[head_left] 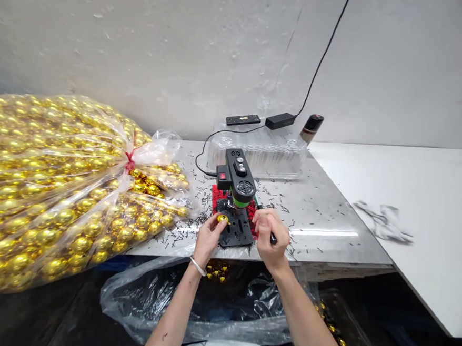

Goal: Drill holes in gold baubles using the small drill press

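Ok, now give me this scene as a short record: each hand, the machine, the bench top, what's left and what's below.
Left hand: fingers of the left hand hold a gold ball over the base plate
Right hand: the right hand grips a black handle
Machine: black bench machine, with a green band
Bench top: grey bench, strewn with dark scraps
Left side: clear bag of gold balls, red tie
Below: open plastic bag, gold balls inside
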A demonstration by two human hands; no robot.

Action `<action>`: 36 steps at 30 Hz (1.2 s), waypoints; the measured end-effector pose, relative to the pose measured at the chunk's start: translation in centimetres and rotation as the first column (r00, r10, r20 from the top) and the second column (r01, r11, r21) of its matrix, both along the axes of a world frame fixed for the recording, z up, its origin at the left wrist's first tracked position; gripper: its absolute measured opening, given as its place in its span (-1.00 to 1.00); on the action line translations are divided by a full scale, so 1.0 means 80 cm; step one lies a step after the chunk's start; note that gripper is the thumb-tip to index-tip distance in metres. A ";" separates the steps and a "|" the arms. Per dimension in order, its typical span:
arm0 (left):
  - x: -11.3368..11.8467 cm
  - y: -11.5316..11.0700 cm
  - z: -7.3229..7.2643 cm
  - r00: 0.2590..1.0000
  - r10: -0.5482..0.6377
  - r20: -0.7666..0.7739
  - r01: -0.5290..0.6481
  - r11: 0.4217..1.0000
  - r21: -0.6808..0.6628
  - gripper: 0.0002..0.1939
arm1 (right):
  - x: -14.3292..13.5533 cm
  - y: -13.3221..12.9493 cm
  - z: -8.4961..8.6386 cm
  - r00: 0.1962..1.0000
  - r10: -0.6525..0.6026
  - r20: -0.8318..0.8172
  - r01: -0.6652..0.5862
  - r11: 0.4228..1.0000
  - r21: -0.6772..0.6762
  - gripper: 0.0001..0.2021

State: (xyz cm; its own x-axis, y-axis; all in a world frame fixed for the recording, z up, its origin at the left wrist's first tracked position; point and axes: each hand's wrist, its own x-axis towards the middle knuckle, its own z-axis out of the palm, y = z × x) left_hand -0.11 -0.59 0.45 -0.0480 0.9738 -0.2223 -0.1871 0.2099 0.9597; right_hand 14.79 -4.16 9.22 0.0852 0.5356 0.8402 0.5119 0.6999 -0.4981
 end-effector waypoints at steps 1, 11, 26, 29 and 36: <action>0.006 0.002 -0.005 0.994 -0.002 -0.111 0.008 0.999 0.053 -0.62 | 0.000 0.001 0.002 1.000 -0.004 -0.003 0.004 1.000 -0.003 -0.71; 0.021 0.005 -0.015 0.638 0.174 -0.750 0.288 0.849 0.442 -0.69 | 0.003 0.002 0.000 1.000 0.002 0.009 -0.002 1.000 0.020 -0.71; 0.025 0.004 -0.028 0.670 0.190 -0.718 0.287 0.825 0.486 -0.68 | 0.002 0.000 -0.060 1.000 -0.014 0.001 0.014 0.999 0.038 -0.71; 0.026 0.004 -0.028 0.673 0.187 -0.716 0.290 0.824 0.487 -0.69 | 0.003 0.001 -0.070 0.999 -0.036 0.024 0.035 0.998 0.051 -0.68; 0.025 0.003 -0.031 0.675 0.178 -0.716 0.292 0.827 0.481 -0.69 | 0.005 0.004 -0.095 0.999 -0.040 -0.004 0.041 0.995 0.089 -0.67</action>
